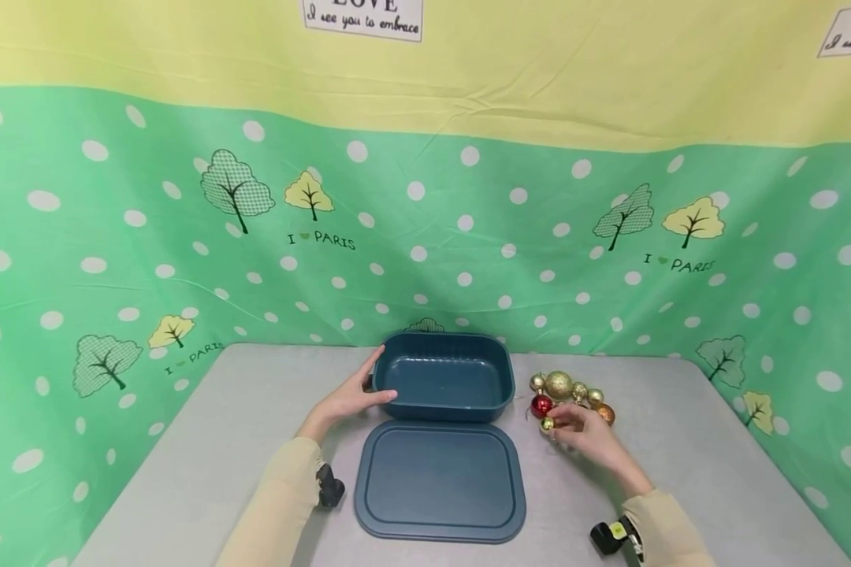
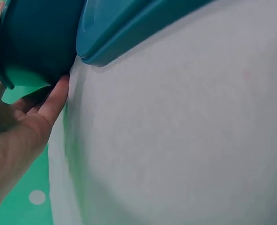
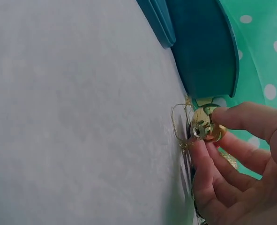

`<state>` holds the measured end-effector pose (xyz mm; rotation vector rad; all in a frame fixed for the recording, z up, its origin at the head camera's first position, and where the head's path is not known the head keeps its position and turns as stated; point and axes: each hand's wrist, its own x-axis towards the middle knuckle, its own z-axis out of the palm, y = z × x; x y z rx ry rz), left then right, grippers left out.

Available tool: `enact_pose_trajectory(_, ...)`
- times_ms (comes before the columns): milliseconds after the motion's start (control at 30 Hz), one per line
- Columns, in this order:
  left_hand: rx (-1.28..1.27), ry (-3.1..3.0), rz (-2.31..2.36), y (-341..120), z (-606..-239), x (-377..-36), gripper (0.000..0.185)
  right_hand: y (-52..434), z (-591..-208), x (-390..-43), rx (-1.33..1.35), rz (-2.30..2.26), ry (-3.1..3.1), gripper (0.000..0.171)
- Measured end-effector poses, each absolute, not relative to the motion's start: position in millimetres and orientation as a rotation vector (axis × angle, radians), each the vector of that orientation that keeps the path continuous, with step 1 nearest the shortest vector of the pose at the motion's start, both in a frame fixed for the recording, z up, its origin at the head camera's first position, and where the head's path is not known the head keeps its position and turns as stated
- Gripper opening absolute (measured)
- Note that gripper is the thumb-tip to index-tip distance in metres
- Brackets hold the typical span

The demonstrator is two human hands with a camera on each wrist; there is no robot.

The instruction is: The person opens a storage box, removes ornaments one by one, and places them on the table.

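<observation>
Nearest on the grey table (image 1: pixel 241 441) lies a flat blue lid (image 1: pixel 440 482), top side up and just in front of its box, so the box stands uncovered and the lid stays within easy reach.

To the right of the lid, the right hand (image 1: pixel 587 438) has its grip closed on a small gold bauble (image 1: pixel 547 424), pinched between thumb and fingertips. The right wrist view shows the ball (image 3: pixel 205 124) held by its body with the cap and thin hanging loop turned outward, just above the table; a pinch suits so small and round a thing, which would roll away from a flat hand.

Left of the lid, the left hand (image 1: pixel 351 398) lies against the left end of the blue box (image 1: pixel 443 376), thumb at the near lower wall and fingers reaching up toward the rim. This looks like a steadying hold that keeps the light box from sliding.

Beyond the right hand sits a cluster of baubles (image 1: pixel 567 391), gold, red and orange, touching one another just right of the box. Farthest back hangs a green dotted cloth (image 1: pixel 468 236).
</observation>
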<state>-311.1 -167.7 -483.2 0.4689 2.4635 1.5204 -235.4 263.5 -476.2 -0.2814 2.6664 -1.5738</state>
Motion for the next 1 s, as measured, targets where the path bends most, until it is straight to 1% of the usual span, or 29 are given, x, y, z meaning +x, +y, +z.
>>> enact_pose_trajectory(200, 0.466, 2.462, 1.521, -167, -484, -313, 0.097, 260, -477, -235, -0.191, -1.51, 2.736, 0.025)
enact_pose_trajectory(400, 0.484, 2.45, 1.549, -166, -482, -312, 0.096, 260, -478, -235, -0.11, -1.444, 2.781, 0.026)
enact_pose_trajectory(500, 0.482, 2.471, 1.532, -166, -477, -309, 0.093, 261, -477, -234, -0.117, -1.434, 2.788, 0.027)
enact_pose_trajectory(767, 0.546, 2.553, 1.506, -175, -468, -302, 0.076, 265, -475, -230, -0.176, -1.484, 2.729, 0.027)
enact_pose_trajectory(1000, 0.496, 2.609, 1.487, -193, -473, -294, 0.075, 271, -465, -226, -0.325, -1.522, 2.689, 0.031)
